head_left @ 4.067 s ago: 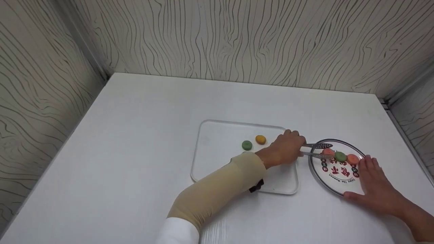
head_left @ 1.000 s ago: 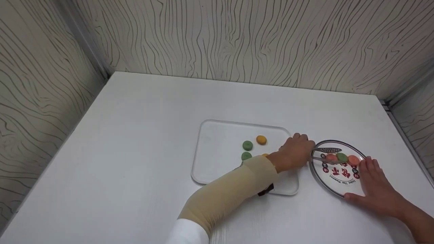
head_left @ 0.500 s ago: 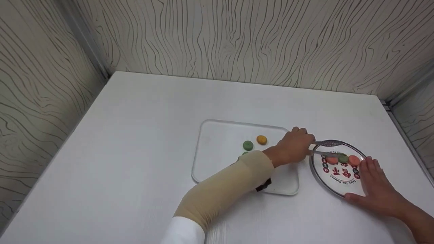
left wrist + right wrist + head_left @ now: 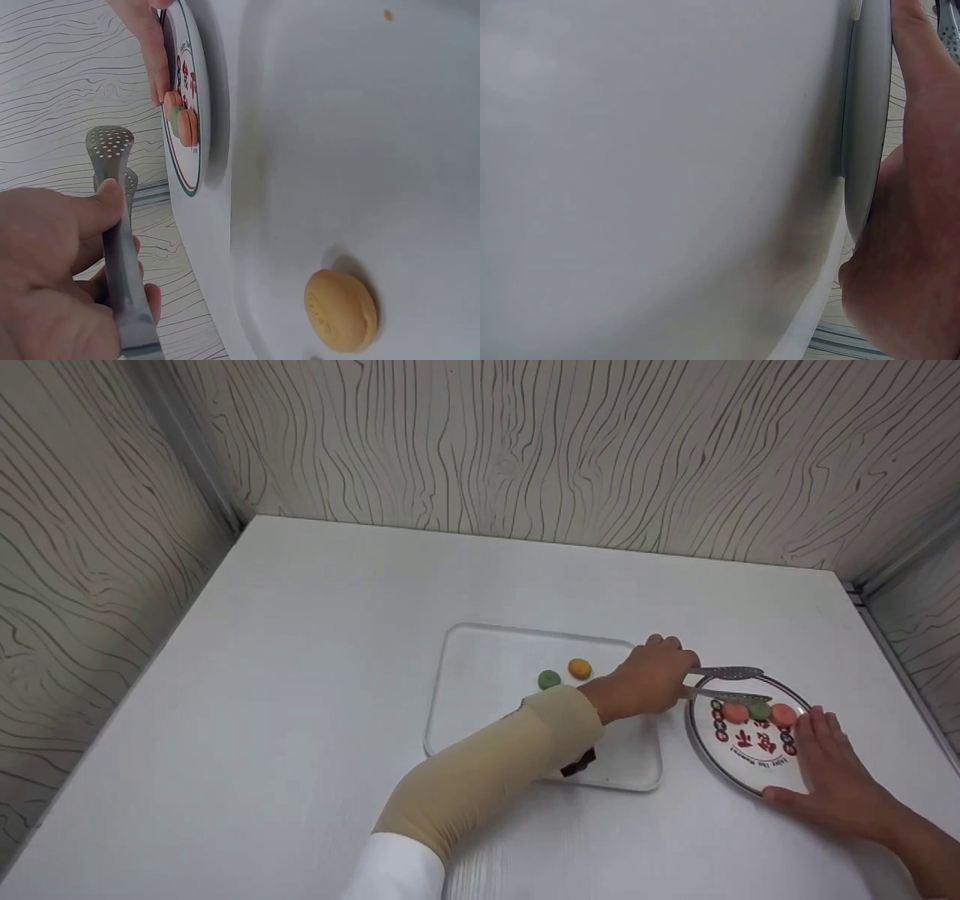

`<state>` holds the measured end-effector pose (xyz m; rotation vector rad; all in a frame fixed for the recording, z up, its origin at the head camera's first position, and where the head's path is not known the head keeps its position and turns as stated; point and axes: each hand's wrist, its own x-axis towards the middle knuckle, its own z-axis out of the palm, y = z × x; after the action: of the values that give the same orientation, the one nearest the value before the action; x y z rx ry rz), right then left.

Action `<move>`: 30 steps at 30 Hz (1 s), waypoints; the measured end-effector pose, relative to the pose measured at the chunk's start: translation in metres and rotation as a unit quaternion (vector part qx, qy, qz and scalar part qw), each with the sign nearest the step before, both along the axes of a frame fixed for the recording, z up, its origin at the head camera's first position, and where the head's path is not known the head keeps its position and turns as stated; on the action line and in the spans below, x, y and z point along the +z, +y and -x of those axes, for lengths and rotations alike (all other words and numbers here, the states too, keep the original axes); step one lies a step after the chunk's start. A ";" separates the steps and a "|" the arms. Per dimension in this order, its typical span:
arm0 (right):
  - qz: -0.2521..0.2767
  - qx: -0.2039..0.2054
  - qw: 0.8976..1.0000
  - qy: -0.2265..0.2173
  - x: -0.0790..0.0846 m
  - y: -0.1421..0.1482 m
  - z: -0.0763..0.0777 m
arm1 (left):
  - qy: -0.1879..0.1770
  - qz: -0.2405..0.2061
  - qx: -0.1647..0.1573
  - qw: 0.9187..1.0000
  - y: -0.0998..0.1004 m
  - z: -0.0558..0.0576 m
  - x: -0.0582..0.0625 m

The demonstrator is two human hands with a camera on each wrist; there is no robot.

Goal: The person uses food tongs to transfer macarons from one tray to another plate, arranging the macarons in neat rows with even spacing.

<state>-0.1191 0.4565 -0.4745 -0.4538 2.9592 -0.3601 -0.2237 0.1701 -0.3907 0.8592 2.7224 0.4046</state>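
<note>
My left hand [image 4: 654, 675] holds metal tongs [image 4: 739, 697] with perforated tips, reaching over the far left rim of a round plate [image 4: 739, 769]. The tips stand apart with nothing between them, as the left wrist view also shows. On the plate a pink macaron [image 4: 735, 712], a green macaron [image 4: 760, 711] and another pink macaron [image 4: 784, 715] lie side by side in a row. My right hand [image 4: 840, 784] rests at the plate's right rim, fingers straight along it and thumb at the near edge.
Left of the plate lies a shallow rectangular tray [image 4: 480, 682], partly covered by my left forearm. In it are a green macaron [image 4: 549, 680] and a yellow macaron [image 4: 580, 668]. Wood-grain panels [image 4: 480, 450] enclose the white table [image 4: 300, 660].
The tongs have let go of the left pink macaron and risen away from the row. That macaron has shifted slightly right and nearer, close to the green one. My right hand stays put.
</note>
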 end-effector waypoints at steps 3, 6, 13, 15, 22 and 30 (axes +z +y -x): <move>-0.001 -0.004 1.000 -0.004 0.000 0.000 -0.001 | -0.002 -0.003 0.000 1.000 -0.001 -0.002 0.000; 0.001 -0.003 1.000 -0.004 0.000 0.000 -0.001 | 0.002 -0.007 0.002 1.000 -0.003 -0.005 0.001; -0.005 0.006 1.000 0.001 0.001 0.000 -0.001 | 0.013 -0.014 0.012 1.000 -0.011 -0.012 0.004; -0.007 0.006 1.000 0.001 0.001 0.000 -0.001 | 0.014 -0.015 0.011 1.000 -0.014 -0.013 0.005; -0.006 0.007 1.000 0.004 0.003 -0.001 -0.002 | 0.003 -0.021 0.010 1.000 -0.031 -0.013 0.006; -0.006 0.003 1.000 0.000 0.004 -0.002 -0.003 | 0.008 -0.042 -0.003 0.999 -0.051 -0.011 0.007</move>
<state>-0.1165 0.4544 -0.4704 -0.4596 2.9579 -0.3402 -0.2123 0.1187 -0.3840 0.8966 2.7330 0.5174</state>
